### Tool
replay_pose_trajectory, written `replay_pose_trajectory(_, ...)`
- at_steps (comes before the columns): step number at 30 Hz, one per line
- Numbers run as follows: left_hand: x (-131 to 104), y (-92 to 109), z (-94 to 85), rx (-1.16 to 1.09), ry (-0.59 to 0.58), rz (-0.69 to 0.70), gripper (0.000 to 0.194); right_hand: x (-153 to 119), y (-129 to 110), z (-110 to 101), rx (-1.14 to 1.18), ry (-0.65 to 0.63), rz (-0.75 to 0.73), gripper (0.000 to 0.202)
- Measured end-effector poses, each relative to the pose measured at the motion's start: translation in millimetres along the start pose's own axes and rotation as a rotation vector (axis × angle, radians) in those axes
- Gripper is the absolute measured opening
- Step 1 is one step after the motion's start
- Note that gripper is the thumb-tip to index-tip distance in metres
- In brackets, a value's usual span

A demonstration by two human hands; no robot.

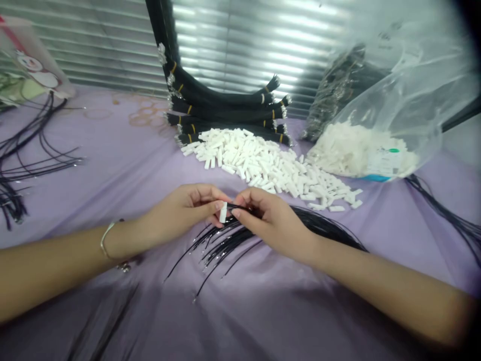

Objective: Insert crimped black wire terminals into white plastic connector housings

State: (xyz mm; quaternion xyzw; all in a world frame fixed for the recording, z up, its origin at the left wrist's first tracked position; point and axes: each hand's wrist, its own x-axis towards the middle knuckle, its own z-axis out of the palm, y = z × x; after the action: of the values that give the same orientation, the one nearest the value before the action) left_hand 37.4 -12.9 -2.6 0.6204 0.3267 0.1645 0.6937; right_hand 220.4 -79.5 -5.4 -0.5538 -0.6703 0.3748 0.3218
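Between the thumb and fingers of my left hand is a small white plastic connector housing, held roughly upright. My right hand pinches a thin black wire close beside it, the wire's end pointing at the housing. Whether the wire tip is inside the housing I cannot tell. Below both hands a loose bundle of black wires lies on the cloth, their metal-tipped ends fanned toward the lower left. The bundle runs on behind my right hand and wrist.
A heap of white connector housings lies beyond my hands. Behind it are stacked black wire bundles with yellow bands. A clear plastic bag of white pieces stands right. More black wires lie left, near a plastic tub, on the purple tablecloth.
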Motion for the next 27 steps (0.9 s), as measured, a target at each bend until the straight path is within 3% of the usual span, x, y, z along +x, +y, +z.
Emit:
replay_pose_trajectory(4,-1,-6,-3.9,-0.096,0.018,0.006,0.024,-5,-6,-13,-0.11,-0.013,-0.109,0.021)
replay_pose_trajectory(9,1,-10,-1.7,-0.262,0.083,0.024,0.021,-12,-22,-37,-0.327,-0.093,-0.277,0.015)
replay_pose_trajectory(13,2,-10,0.8,-0.344,0.114,0.005,0.018,-20,-31,-47,-0.538,-0.14,-0.356,0.03)
replay_pose_trajectory(19,4,-11,-0.8,-0.382,0.124,-0.008,0.017,-20,-38,-61,-0.924,-0.169,-0.189,0.029)
replay_pose_trajectory(23,3,-10,-0.7,-0.373,0.127,0.009,0.017,-18,-40,-76,-0.955,-0.107,-0.148,0.021)
replay_pose_trajectory(27,0,-13,-1.7,-0.325,0.12,0.034,0.019,-11,-27,-72,-0.851,-0.081,-0.178,0.023)
